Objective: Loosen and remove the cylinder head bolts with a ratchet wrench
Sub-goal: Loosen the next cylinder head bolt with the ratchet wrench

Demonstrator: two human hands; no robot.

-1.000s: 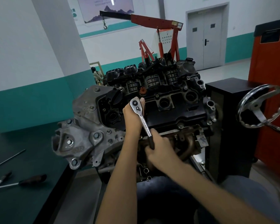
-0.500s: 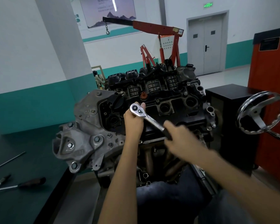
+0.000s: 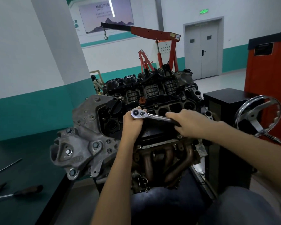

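Left hand (image 3: 132,125) grips the ratchet wrench (image 3: 154,117) at its head; right-hand (image 3: 191,123) fingers wrap the handle, which points right across the engine (image 3: 152,92).

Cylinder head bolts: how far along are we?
Done: no removed bolts lie in view. In hand: the left hand holds the ratchet wrench head on the engine top; the right hand grips its handle. Left: this bolt's removal and any others, hidden here.

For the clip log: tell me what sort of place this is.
Likely an auto workshop: a bare engine, a red engine crane behind it, a screwdriver on the bench.
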